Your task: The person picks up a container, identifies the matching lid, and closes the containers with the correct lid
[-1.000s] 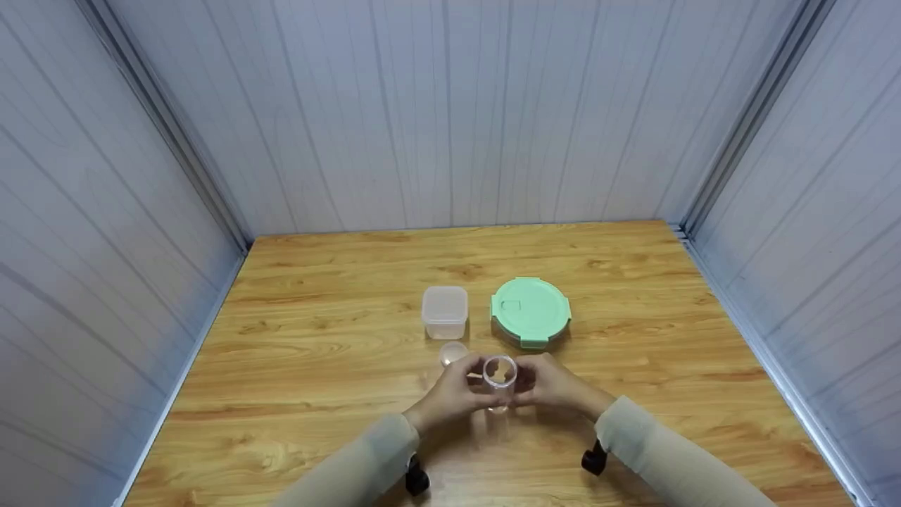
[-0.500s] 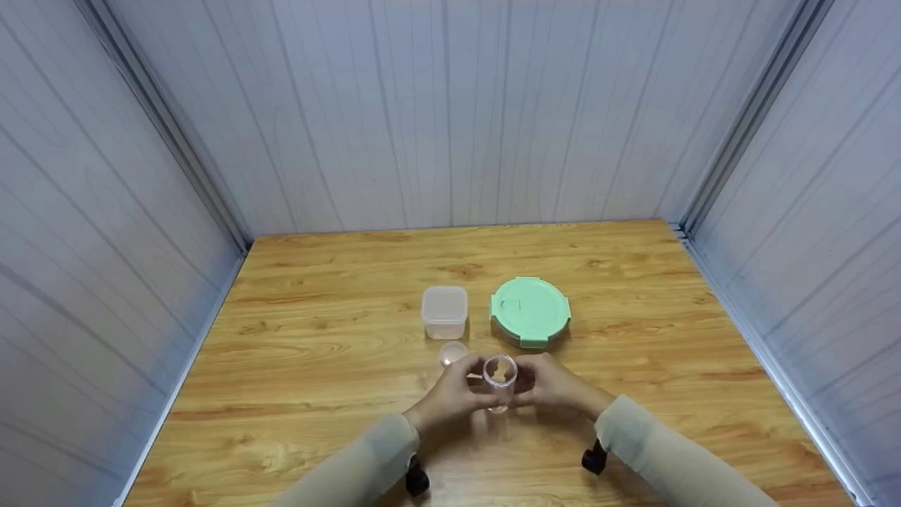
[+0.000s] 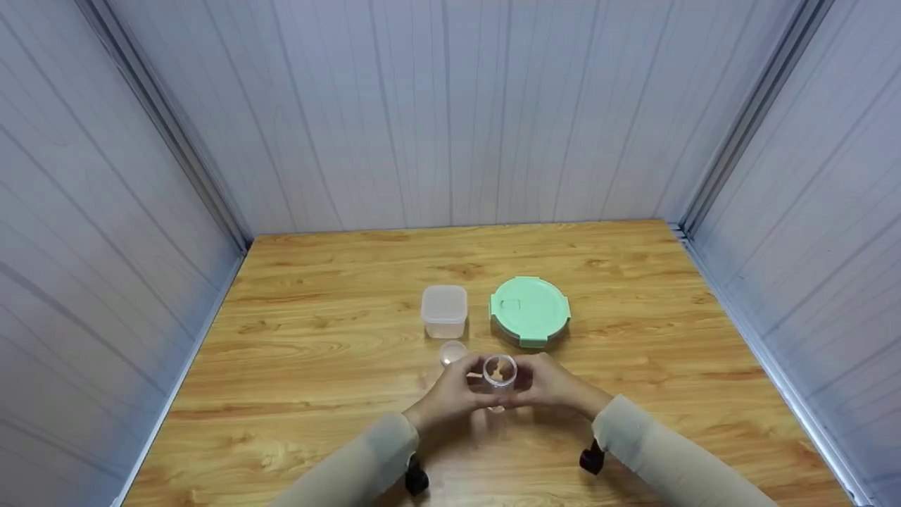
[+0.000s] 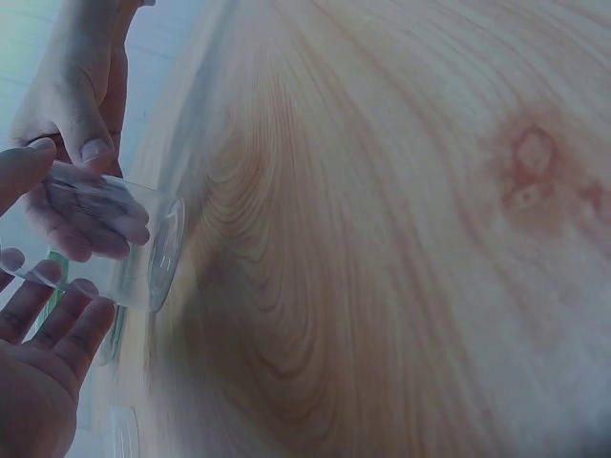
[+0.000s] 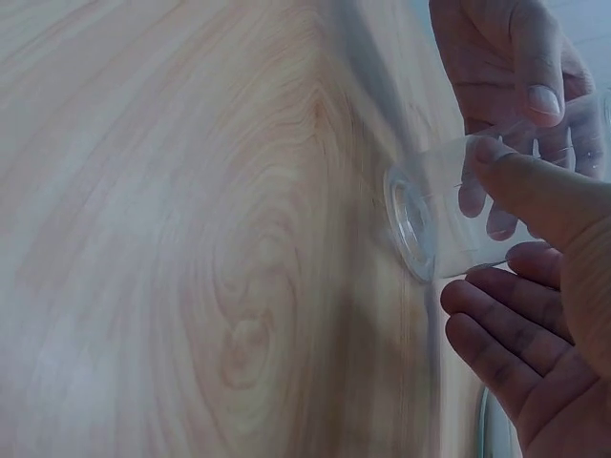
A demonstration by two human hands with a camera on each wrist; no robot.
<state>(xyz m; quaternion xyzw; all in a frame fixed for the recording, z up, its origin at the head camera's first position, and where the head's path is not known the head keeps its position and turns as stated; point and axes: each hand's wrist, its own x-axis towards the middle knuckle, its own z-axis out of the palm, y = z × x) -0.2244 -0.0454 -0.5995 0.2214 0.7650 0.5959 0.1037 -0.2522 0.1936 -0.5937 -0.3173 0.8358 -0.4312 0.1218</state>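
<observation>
A clear cylindrical plastic cup (image 3: 499, 384) stands upright between my two hands near the front middle of the table, its open rim facing up in the head view. My left hand (image 3: 454, 392) holds it from the left, thumb on the near side and fingers round the far side. From the right, my right hand (image 3: 556, 384) grips the same cup in the same way. In the left wrist view the round base of the cup (image 4: 164, 250) is close to the tabletop; whether it touches is unclear. Just beyond my left hand lies a small clear round item (image 3: 452, 351), partly hidden.
Behind the hands sits a square translucent container (image 3: 445, 310) with a frosted top. To its right is a round container with a mint-green clip lid (image 3: 530, 310). White panel walls (image 3: 450, 113) enclose the wooden table (image 3: 317, 317) at the back and both sides.
</observation>
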